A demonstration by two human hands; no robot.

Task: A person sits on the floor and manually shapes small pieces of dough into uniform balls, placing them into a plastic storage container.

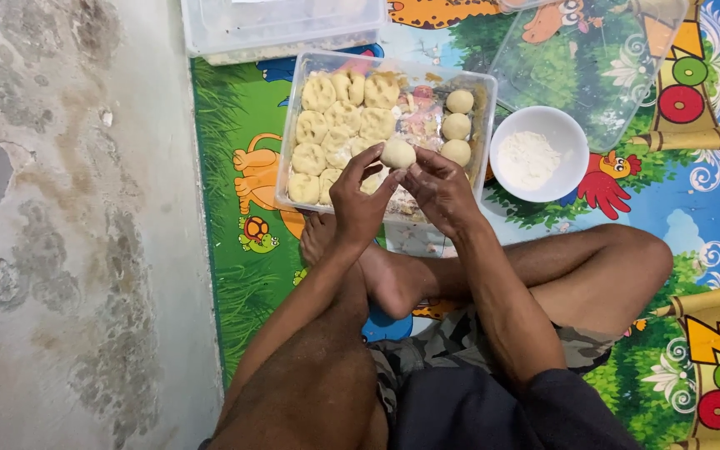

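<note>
- Left of frame: bare stained concrete floor (60, 225); cartoon play mat (235, 108) starts right of it.
- Upper centre: clear plastic tray (293, 125), flattened dough pieces (327, 133) on its left side, three round dough balls (458, 127) stacked along its right.
- Centre, just above tray's near edge: dough ball (397, 154) pinched between both hands.
- Left hand (358, 200): fingers curled, thumb and fingertips on the ball's left side.
- Right hand (442, 193): fingertips pressed to its right side.
- Ball looks light, soft, likely tacky; dents easily, so cup it from the sides with light pressure.
- Right: white bowl of flour (539, 154).
</note>
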